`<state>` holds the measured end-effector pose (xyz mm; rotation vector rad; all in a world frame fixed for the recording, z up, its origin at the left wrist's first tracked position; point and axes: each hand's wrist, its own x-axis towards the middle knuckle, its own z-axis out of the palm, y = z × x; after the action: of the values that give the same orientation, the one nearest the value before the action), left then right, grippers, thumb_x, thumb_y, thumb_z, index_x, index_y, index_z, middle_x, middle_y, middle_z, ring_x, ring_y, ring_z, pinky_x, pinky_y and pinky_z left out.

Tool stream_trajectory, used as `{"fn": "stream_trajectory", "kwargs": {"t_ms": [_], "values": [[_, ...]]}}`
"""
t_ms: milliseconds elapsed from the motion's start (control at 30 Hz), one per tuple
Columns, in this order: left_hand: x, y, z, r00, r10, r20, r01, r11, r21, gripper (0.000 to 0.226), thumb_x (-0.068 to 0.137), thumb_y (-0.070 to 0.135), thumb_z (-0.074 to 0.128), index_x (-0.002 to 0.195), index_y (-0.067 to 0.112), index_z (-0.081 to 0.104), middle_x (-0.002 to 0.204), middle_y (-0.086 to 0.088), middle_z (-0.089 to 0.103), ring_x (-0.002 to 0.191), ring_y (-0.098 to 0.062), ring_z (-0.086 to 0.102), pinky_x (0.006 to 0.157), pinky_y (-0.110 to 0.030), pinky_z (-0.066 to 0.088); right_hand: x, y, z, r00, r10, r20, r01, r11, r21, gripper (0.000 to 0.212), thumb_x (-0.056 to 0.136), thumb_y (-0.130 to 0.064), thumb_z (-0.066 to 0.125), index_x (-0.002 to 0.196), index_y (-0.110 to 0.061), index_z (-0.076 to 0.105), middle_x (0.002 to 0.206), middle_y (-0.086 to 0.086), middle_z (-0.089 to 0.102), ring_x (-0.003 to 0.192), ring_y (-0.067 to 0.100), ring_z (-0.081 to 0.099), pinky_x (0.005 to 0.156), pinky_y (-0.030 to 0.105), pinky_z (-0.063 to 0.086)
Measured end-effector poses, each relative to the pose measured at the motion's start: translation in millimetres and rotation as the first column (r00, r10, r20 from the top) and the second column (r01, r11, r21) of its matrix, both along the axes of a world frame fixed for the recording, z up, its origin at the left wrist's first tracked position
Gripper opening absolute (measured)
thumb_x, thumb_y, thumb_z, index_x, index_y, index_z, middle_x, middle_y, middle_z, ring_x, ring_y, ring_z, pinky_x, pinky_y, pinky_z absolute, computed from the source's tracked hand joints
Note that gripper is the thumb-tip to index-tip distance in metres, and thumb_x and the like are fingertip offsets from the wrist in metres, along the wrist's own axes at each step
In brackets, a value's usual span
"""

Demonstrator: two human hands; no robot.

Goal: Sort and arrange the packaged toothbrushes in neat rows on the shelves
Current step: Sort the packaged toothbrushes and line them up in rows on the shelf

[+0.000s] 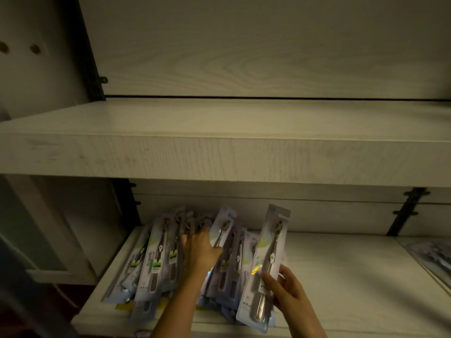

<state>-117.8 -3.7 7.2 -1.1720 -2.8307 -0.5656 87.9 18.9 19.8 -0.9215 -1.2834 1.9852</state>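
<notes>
- Far left: black slotted upright [90, 69] at the rear of the unit, beside a pale back panel. That corner is dim.
- Upper white wood-grain shelf board [219, 152] spans the whole view.
- Lower white wood-grain shelf [341, 276] sits beneath it. Its left part carries a pile of packaged toothbrushes [156, 262] in pale blue-white blister cards. They overlap and fan out, tops toward the far wall, bottoms at the near edge.
- Writing: green label patches on several cards. "…poth" runs lengthwise on a card left of the L hand, and "Niepoth" reads in full on a card near the right side of the pile. Small print is too blurred to read.
- L hand [200, 250]: in the middle of the pile, back of hand up, fingers curled round the upper parts of several packs and gripping them. A tilted blue-white pack [225, 224] stands above the rest, touching the thumb side.
- R hand [290, 293]: grips a single toothbrush pack [268, 254], pale blue card w/ clear blister, lifted off the shelf just right of the pile, top leaning slightly right. Thumb on the front low down, fingers curled behind. Yellow glare covers its lettering; only "Nie…" shows.
- Right: black angled shelf bracket [405, 211] on the far wall.
- Far right edge: more carded packs [434, 259] lying flat on the shelf next to it, blurred.
</notes>
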Motion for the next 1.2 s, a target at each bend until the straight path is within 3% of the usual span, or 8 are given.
{"fn": "stream_trajectory", "kwargs": {"t_ms": [167,300,400,533,800,933,1033,1200], "values": [[4.6,-0.1,9.8,0.926,-0.136,0.353,-0.051,0.88,0.473,0.044,0.076,0.016,0.072,0.118,0.011,0.059,0.107,-0.008,0.068,0.097,-0.025,0.064,0.068,-0.019,0.039,1.1,-1.8,-0.8,1.0,0.013,0.013,-0.014,1.0,0.019,0.026,0.085,-0.001,0.059,0.11,-0.007,0.058,0.079,0.008,0.074,0.072,0.018,0.07,0.052,0.022,0.054],[12.1,-1.2,17.0,0.786,-0.36,0.502,-0.119,0.709,0.695,0.035,0.077,0.001,0.07,0.107,0.016,0.058,0.098,0.009,0.063,0.093,-0.01,0.063,0.07,-0.006,0.047,4.7,-1.4,0.0,1.0,0.009,0.021,-0.01,0.999,0.034,0.025,0.084,-0.002,0.06,0.108,-0.009,0.058,0.08,0.008,0.074,0.076,0.019,0.069,0.054,0.023,0.055],[20.4,-6.4,25.2,0.732,-0.458,0.504,-0.142,0.622,0.77,0.033,0.077,-0.002,0.069,0.104,0.015,0.058,0.097,0.002,0.067,0.092,-0.016,0.066,0.071,-0.011,0.052,8.4,-1.5,1.1,0.999,0.0,0.041,-0.003,0.998,0.061,0.026,0.085,-0.005,0.06,0.11,-0.013,0.058,0.086,0.009,0.073,0.082,0.02,0.069,0.057,0.024,0.055],[37.0,-24.2,38.7,0.67,-0.511,0.539,-0.188,0.585,0.789,0.03,0.08,-0.001,0.066,0.105,0.016,0.058,0.097,-0.001,0.069,0.082,-0.006,0.068,0.067,-0.014,0.053,17.7,-1.3,6.1,1.0,0.001,0.028,-0.004,0.992,0.122,0.023,0.087,-0.005,0.057,0.104,-0.021,0.057,0.088,0.005,0.072,0.08,0.017,0.069,0.057,0.023,0.056],[82.2,-67.0,44.4,0.355,-0.581,0.732,-0.288,0.677,0.677,0.026,0.087,0.002,0.058,0.091,0.028,0.055,0.069,0.014,0.072,0.061,0.001,0.067,0.055,-0.019,0.052,51.9,-7.1,9.0,0.999,-0.009,0.035,0.001,0.977,0.215,0.035,0.088,-0.002,0.054,0.115,-0.024,0.056,0.096,0.006,0.074,0.087,0.015,0.071,0.064,0.022,0.055],[111.9,-63.5,33.8,0.296,-0.576,0.762,-0.287,0.707,0.647,0.027,0.086,-0.002,0.057,0.088,0.026,0.055,0.065,0.015,0.072,0.061,0.001,0.067,0.049,-0.013,0.05,85.4,-10.7,9.5,0.997,-0.029,0.067,0.011,0.967,0.253,0.038,0.089,-0.004,0.054,0.116,-0.03,0.05,0.093,-0.001,0.074,0.089,0.011,0.07,0.067,0.018,0.055],[145.6,-56.4,29.9,0.255,-0.556,0.791,-0.307,0.729,0.611,0.028,0.084,0.001,0.059,0.097,0.025,0.057,0.077,0.005,0.075,0.072,-0.011,0.071,0.059,-0.024,0.051,120.5,-7.3,11.6,0.996,-0.036,0.079,0.015,0.968,0.25,0.036,0.088,-0.009,0.054,0.114,-0.034,0.048,0.094,-0.004,0.074,0.092,0.01,0.069,0.069,0.02,0.055],[214.5,-39.3,33.6,0.314,-0.569,0.76,-0.233,0.73,0.643,0.026,0.082,-0.001,0.061,0.102,0.016,0.058,0.078,0.002,0.074,0.067,-0.009,0.07,0.056,-0.022,0.054,185.9,9.5,11.3,0.995,-0.021,0.1,-0.005,0.966,0.258,0.041,0.087,-0.013,0.057,0.116,-0.038,0.043,0.094,-0.012,0.071,0.092,-0.001,0.066,0.067,0.015,0.053]]}}
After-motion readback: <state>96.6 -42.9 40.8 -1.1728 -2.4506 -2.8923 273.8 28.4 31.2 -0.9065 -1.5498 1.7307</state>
